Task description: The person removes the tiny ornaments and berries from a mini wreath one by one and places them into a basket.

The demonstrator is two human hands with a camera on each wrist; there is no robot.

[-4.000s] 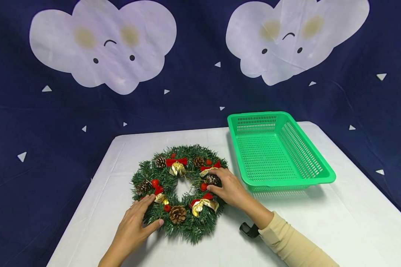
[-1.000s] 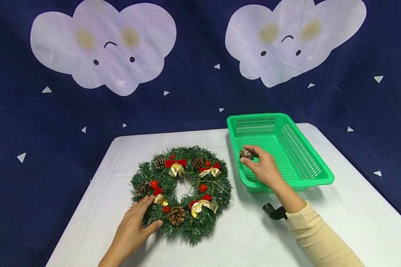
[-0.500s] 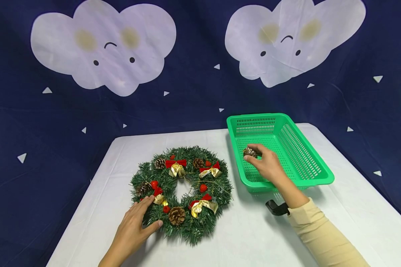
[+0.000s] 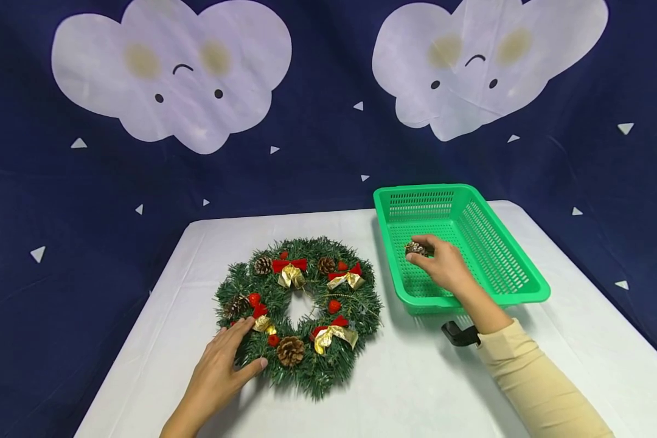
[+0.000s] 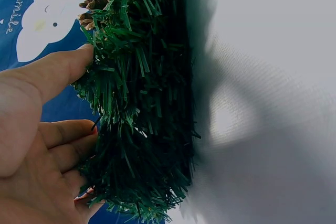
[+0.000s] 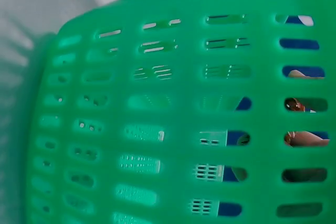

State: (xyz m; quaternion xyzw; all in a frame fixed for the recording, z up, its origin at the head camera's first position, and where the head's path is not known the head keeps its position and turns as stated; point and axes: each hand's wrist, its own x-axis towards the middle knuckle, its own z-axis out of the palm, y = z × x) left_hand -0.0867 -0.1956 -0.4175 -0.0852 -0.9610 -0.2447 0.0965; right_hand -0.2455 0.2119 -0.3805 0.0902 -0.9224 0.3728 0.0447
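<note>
A green wreath (image 4: 328,365) with red-and-gold bows, red berries and pine cones lies flat on the table. My left hand (image 4: 219,365) rests on its lower left edge, thumb spread from the fingers. In the left wrist view, thumb and fingertips touch the green needles (image 5: 142,77). Inside the near left part of the green basket (image 4: 391,258), my right hand (image 4: 446,264) pinches a pine cone (image 4: 415,248) between thumb and fingers. The right wrist view looks through the slotted basket wall (image 6: 184,87), with only slivers of the hand visible behind it.
The basket stands at the right rear of the white-covered table (image 4: 416,389), right of the wreath. A black wrist mount (image 4: 460,334) sticks out beneath the right wrist, just in front of the basket. A dark blue cloth with clouds (image 4: 328,146) hangs behind the table.
The right hand took a pine cone from the wreath's right side and carried it right into the basket; lately it moved slightly further right. The left hand has stayed on the wreath.
</note>
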